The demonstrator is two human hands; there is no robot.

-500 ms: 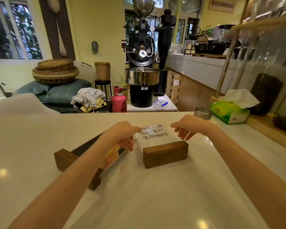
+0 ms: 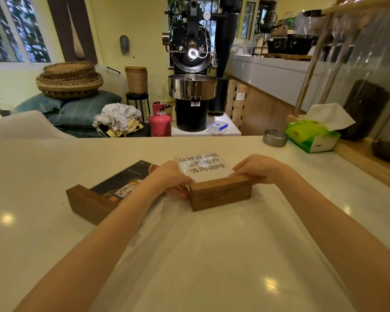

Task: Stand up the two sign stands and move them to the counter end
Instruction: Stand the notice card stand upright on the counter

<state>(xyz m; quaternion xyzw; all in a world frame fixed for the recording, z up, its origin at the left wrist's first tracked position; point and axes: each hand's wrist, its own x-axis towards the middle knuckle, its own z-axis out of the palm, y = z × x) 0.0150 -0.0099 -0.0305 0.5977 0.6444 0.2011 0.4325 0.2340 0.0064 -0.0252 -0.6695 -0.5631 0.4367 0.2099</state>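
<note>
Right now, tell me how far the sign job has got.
Done: nothing; both stands lie flat. In hand: left hand and right hand grip the ends of the white sign's block. Left: stand it, stand the dark sign, move both to the counter end.

"缺钾症和低血糖客户慎用咖啡" on white sign stand (image 2: 204,166)

Count, counter (image 2: 54,255): sign stands, 2, one with white panel (image 2: 220,194), one with dark panel (image 2: 92,202), both lying flat. Hands, 2: left (image 2: 170,179), right (image 2: 260,168). Tissue box (image 2: 311,137), 1. Metal ashtray (image 2: 275,138), 1.

Count, room behind: coffee roaster (image 2: 193,70), 1. Pink gas cylinder (image 2: 159,121), 1. Stool (image 2: 137,102), 1, carrying 1 woven bin (image 2: 136,79). Stacked flat baskets (image 2: 70,78), exact number unclear. Blue cushions (image 2: 77,109), 2. Blue-lidded plastic box (image 2: 217,127), 1.
</note>
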